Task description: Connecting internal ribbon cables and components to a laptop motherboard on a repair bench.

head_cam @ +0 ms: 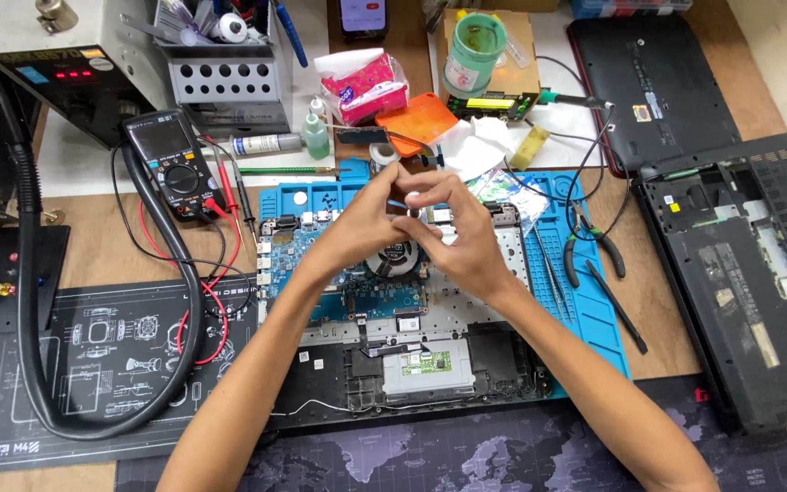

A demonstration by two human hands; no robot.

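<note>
An opened laptop chassis (412, 364) lies on a blue silicone work mat (594, 310), its blue motherboard (293, 251) and round cooling fan (393, 260) exposed. Both hands meet above the fan. My left hand (366, 223) pinches a thin blue-tipped tool or small part with thumb and fingers. My right hand (457, 232) curls around a small metal piece beside it. The fingers hide what exactly is held.
A multimeter (170, 164) with red and black leads sits at left beside a thick black hose (29, 273). Pliers (594, 241) and tweezers (548, 264) lie on the mat's right. A laptop bottom cover (749, 273) and another laptop (649, 82) sit at right. Bottles, tissues and a tool rack stand behind.
</note>
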